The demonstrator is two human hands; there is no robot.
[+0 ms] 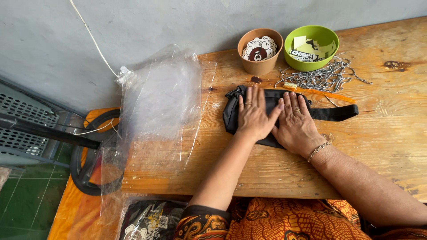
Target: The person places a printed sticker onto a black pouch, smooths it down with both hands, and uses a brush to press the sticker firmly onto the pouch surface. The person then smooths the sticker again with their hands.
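Observation:
A black fabric pouch with a black strap lies flat on the wooden table. My left hand presses flat on the pouch's left half, fingers spread. Beside it, my right hand lies flat on the right half, a bracelet at the wrist. The two hands touch at the thumbs. Most of the pouch is hidden under them.
Clear plastic bags hang over the table's left end. A brown cup of round stickers and a green bowl of paper tags stand at the back. Ball chains and an orange brush lie behind the pouch. A wall runs behind.

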